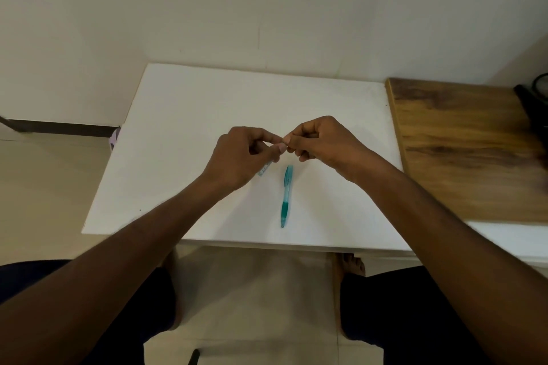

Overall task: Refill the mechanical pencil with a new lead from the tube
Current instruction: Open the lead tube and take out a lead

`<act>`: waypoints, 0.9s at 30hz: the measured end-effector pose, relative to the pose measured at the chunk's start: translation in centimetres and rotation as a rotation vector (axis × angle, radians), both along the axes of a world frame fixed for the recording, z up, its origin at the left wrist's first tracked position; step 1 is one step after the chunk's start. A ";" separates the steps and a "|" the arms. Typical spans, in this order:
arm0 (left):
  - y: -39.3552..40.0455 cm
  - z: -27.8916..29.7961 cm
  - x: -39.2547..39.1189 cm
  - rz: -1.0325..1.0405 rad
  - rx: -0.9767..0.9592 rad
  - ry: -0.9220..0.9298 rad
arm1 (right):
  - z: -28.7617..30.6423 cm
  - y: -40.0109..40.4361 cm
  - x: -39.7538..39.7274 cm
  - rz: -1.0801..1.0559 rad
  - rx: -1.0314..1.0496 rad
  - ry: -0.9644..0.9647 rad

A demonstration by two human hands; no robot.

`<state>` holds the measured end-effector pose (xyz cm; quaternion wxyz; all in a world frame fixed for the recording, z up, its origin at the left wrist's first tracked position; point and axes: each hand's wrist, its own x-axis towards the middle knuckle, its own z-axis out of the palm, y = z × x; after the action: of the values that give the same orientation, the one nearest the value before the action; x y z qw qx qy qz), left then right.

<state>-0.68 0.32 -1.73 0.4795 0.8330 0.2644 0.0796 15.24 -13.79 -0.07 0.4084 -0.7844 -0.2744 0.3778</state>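
Observation:
A teal, see-through mechanical pencil lies on the white table, its length running towards me, untouched. Just above and left of it my left hand grips the small clear lead tube, whose lower end sticks out below the palm. My right hand meets the left at the tube's top end, thumb and forefinger pinched together there. What the right fingertips pinch is too small to make out. Both hands hover over the middle of the table.
A wooden surface adjoins the table on the right, with a dark object at its far edge. A white wall stands behind. My knees and bare feet show below the table's near edge. A small dark item lies on the floor.

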 end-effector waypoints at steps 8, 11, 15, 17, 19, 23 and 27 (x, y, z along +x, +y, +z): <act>-0.1 -0.1 -0.3 0.076 -0.068 -0.055 | 1.6 -2.4 3.1 -0.143 -0.110 -0.333; 0.0 0.0 -0.1 0.101 -0.146 -0.046 | 0.7 -3.5 3.3 0.047 -0.377 -0.360; -0.6 0.0 0.2 0.056 -0.187 -0.025 | -1.1 -3.6 2.9 0.119 -0.502 -0.369; -0.8 0.1 0.2 0.043 -0.194 -0.017 | -1.4 -3.4 3.0 0.097 -0.508 -0.360; -0.8 0.1 0.1 0.047 -0.217 -0.017 | -1.5 -3.2 3.1 0.079 -0.529 -0.371; -0.8 0.4 -0.2 0.081 -0.281 -0.035 | -1.0 -3.2 3.4 0.057 -0.544 -0.457; -0.8 0.9 -0.2 0.144 -0.360 -0.048 | 0.8 -2.5 2.9 -0.052 -0.282 -0.443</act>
<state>-0.88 -0.52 -0.81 0.6200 0.7106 0.3217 0.0847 18.15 -16.26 0.69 0.2345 -0.9039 -0.2815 0.2207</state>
